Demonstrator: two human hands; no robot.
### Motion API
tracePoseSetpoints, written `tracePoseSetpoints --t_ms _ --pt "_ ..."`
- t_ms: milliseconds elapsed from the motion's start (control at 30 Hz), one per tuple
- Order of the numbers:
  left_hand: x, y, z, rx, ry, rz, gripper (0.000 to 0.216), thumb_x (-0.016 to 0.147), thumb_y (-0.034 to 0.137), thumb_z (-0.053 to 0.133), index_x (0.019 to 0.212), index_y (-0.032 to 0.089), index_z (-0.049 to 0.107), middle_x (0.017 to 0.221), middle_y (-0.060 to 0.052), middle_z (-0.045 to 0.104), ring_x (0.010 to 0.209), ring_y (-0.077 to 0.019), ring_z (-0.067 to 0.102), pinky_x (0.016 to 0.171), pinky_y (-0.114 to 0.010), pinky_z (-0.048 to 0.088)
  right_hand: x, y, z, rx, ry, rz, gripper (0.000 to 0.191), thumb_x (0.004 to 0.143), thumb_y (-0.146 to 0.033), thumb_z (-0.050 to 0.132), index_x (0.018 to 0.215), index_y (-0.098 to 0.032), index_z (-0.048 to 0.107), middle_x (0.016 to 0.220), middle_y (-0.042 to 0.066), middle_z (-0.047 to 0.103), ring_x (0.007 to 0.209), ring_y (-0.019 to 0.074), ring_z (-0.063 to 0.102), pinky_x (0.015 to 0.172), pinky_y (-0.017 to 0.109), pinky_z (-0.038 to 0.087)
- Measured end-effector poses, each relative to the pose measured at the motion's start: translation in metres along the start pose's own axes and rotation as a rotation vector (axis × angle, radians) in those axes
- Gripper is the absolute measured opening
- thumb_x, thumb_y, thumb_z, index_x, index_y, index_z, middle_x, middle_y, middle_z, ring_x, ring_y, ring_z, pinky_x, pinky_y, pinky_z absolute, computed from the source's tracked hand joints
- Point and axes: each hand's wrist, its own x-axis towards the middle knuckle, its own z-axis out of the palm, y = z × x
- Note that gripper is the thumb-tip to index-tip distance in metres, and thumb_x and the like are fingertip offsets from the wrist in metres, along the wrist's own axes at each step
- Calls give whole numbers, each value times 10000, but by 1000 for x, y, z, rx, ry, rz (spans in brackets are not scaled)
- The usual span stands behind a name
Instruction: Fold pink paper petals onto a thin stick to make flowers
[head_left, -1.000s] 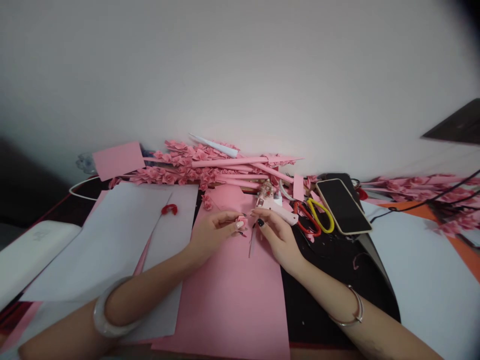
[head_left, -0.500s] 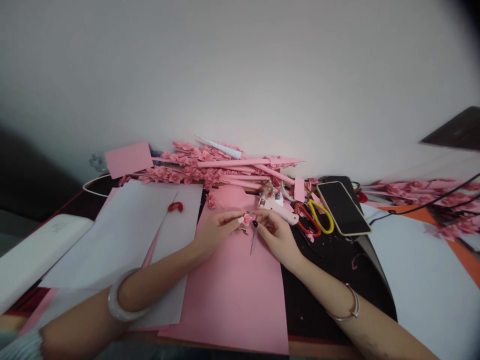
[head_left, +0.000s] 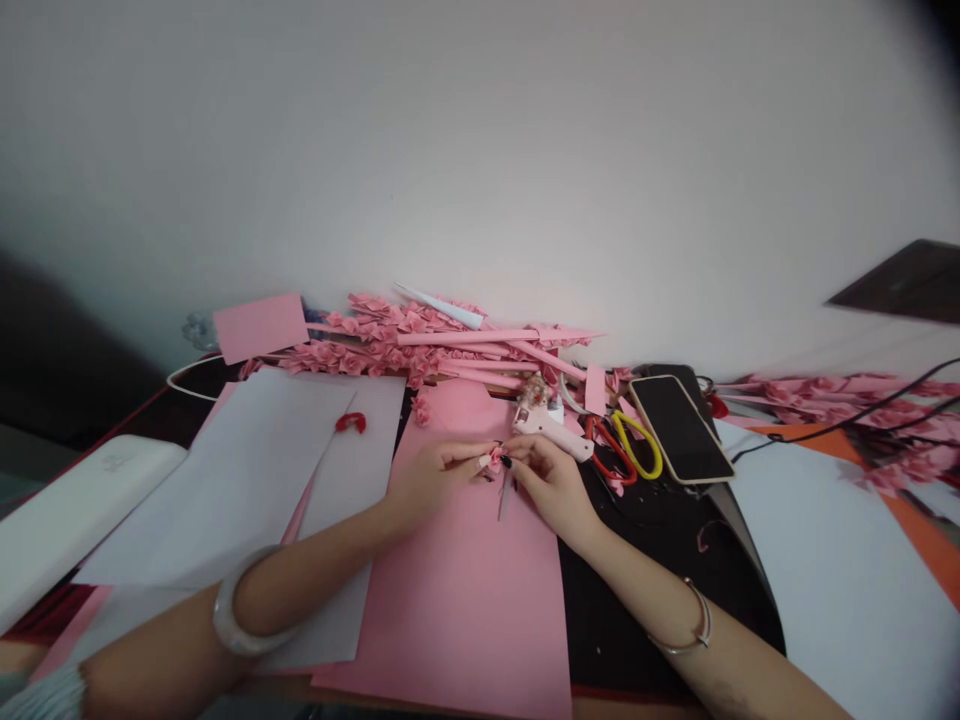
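A small pink paper flower (head_left: 495, 459) is between my two hands, above a pink paper sheet (head_left: 461, 600). My left hand (head_left: 431, 485) pinches the flower's left side with thumb and forefinger. From the other side, my right hand (head_left: 553, 488) has its thumb and fingers closed at the petals' edge. A thin grey rod (head_left: 503, 502) points down from under the right thumb, its upper end hidden by the fingers. Just beyond the hands, another pink paper flower (head_left: 421, 408) rests near the sheet's far end.
Right of the sheet are a hot glue gun (head_left: 551, 425), red-handled scissors (head_left: 611, 452), yellow-handled scissors (head_left: 637, 447) and a phone (head_left: 681, 428). Pink flower stems (head_left: 360, 350) lie piled along the wall. White paper (head_left: 225, 470) and a white box-like object (head_left: 82, 510) are at left.
The right thumb and fingers have moved in closer against the paper flower. The whole view has shifted slightly, with things now sitting a little lower. Left hand keeps its pinch.
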Motion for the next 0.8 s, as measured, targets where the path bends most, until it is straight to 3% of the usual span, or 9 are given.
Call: tracePoseSetpoints --t_ms 200,400,600,800 --pt "3 -9 1 -106 23 0 333 801 296 595 1107 167 615 994 -59 684 884 -182 633 807 -326 517 -1 0 0 8 -36 2 99 807 -187 529 894 -173 572 625 -25 545 500 102 460 491 227 370" --pt "5 -11 0 -98 40 28 154 798 278 598 887 152 596 813 -42 665 790 -167 634 758 -304 503 -1 3 -1 -156 -17 -127 139 773 -107 539 888 -184 548 726 -1 540 635 133 515 581 249 410" --pt "2 -7 -1 108 31 40 166 838 286 534 825 166 648 806 -33 662 776 -159 601 734 -273 467 -2 -3 -4 -348 -52 -210 84 817 -115 516 824 -182 567 712 4 508 624 141 469 555 250 371" --pt "0 -5 -1 168 13 58 148 826 250 538 821 179 667 805 -18 673 785 -160 593 728 -256 442 -4 -5 -4 -436 -111 -280 156 801 -55 466 861 -184 531 733 17 491 661 162 459 600 277 369"
